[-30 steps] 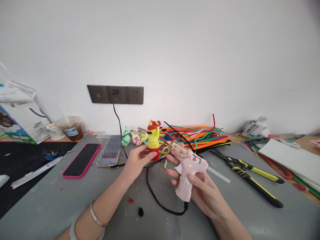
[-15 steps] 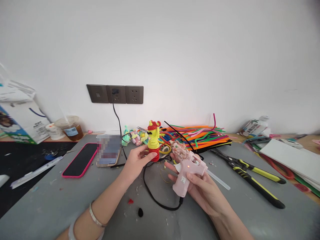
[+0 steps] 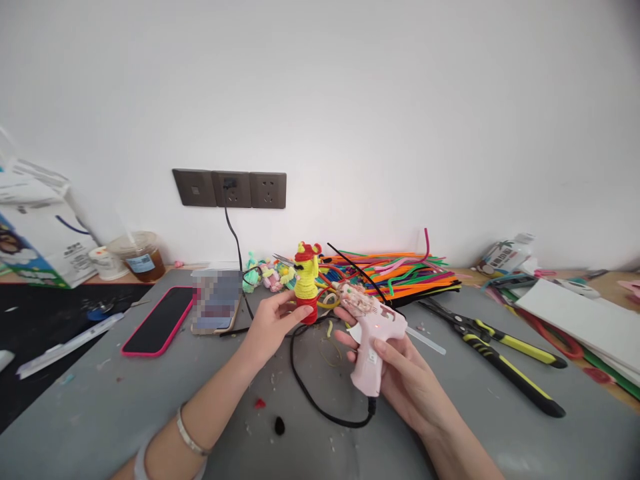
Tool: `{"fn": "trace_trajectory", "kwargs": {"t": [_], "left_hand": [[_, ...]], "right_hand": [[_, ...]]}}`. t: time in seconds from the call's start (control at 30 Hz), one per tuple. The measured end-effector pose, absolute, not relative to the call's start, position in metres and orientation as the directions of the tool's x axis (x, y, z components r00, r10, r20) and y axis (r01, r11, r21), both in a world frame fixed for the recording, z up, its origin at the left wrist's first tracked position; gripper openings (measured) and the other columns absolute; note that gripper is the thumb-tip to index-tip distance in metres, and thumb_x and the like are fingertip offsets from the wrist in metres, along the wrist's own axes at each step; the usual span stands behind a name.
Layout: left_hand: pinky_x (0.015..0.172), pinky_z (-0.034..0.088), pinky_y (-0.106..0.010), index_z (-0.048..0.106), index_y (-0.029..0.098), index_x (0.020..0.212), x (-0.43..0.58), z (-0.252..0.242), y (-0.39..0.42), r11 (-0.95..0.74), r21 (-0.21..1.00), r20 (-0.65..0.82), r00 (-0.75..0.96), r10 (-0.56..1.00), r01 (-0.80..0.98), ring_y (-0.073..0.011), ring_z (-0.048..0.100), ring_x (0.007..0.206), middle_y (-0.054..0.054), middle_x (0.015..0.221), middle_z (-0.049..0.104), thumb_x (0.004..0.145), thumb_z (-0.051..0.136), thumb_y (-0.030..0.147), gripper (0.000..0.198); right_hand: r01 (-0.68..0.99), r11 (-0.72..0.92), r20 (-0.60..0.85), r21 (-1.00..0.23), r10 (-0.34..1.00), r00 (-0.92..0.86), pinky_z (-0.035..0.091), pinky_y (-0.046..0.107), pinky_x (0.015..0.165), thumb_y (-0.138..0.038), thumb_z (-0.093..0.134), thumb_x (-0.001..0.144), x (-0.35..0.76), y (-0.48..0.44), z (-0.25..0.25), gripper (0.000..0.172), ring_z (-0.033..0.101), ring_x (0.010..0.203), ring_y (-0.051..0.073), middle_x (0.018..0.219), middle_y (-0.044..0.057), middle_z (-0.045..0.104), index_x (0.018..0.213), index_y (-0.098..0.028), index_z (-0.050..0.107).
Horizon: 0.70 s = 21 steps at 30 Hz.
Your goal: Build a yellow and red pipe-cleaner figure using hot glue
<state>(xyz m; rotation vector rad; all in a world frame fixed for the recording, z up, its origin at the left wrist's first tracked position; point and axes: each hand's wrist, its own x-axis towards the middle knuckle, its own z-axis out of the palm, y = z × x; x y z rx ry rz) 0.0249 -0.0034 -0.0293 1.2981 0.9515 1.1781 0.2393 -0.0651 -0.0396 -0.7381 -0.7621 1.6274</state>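
Observation:
My left hand (image 3: pixel 275 325) holds a small upright figure (image 3: pixel 307 287) of red and yellow fuzzy stems by its red base. In my right hand (image 3: pixel 400 373) is a pink glue gun (image 3: pixel 375 337), its nozzle pointing up and left towards the figure without touching it. A clear glue stick (image 3: pixel 425 340) sticks out of the gun's back, and a small light glows on its side. From the handle's bottom a black cord (image 3: pixel 320 415) loops over the grey mat (image 3: pixel 210 400). A red scrap (image 3: pixel 260 403) and a black oval piece (image 3: pixel 279 425) lie below.
Colourful fuzzy stems (image 3: pixel 415 273) are heaped along the wall. Black and yellow pliers (image 3: pixel 505 360) lie to the right, near white sheets (image 3: pixel 585 327). On the left are a pink-edged phone (image 3: pixel 159 321), another phone (image 3: pixel 217 303), a drink cup (image 3: pixel 143 257) and a carton (image 3: pixel 50 233).
The glue gun's rear has swung slightly left and its handle has shifted right and down, with its cord. My left hand and the figure have hardly moved.

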Motion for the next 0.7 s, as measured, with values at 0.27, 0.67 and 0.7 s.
{"fn": "trace_trajectory", "kwargs": {"t": [0.27, 0.67, 0.7], "left_hand": [[0.089, 0.059, -0.036, 0.075, 0.015, 0.110, 0.0251, -0.0304, -0.0028, -0.080, 0.989, 0.104, 0.200, 0.974, -0.121, -0.0261, 0.073, 0.099, -0.010, 0.108, 0.079, 0.076, 0.079, 0.042, 0.044], [0.089, 0.058, -0.034, 0.075, 0.014, 0.111, 0.0236, -0.0308, -0.0036, -0.093, 0.991, 0.112, 0.209, 0.972, -0.098, -0.0249, 0.072, 0.098, -0.010, 0.111, 0.079, 0.078, 0.078, 0.040, 0.042], [0.089, 0.058, -0.035, 0.075, 0.014, 0.111, 0.0236, -0.0308, -0.0035, -0.092, 0.991, 0.110, 0.207, 0.972, -0.095, -0.0253, 0.072, 0.098, -0.010, 0.110, 0.079, 0.078, 0.078, 0.040, 0.042]], "right_hand": [[-0.534, -0.199, -0.091, -0.822, 0.971, -0.222, 0.055, 0.052, 0.095, -0.029, 0.073, 0.089, 0.2418, -0.0660, -0.0424, 0.056, 0.067, 0.121, 0.036, 0.145, 0.013, 0.062, 0.141, -0.032, 0.052], [-0.493, -0.225, -0.105, -0.840, 0.960, -0.260, 0.057, 0.047, 0.091, -0.031, 0.076, 0.087, 0.2430, -0.0678, -0.0411, 0.049, 0.071, 0.115, 0.034, 0.137, 0.013, 0.068, 0.134, -0.030, 0.062], [-0.498, -0.227, -0.106, -0.837, 0.960, -0.259, 0.057, 0.047, 0.091, -0.031, 0.076, 0.086, 0.2428, -0.0677, -0.0414, 0.051, 0.071, 0.114, 0.034, 0.137, 0.013, 0.068, 0.135, -0.030, 0.061]]}}
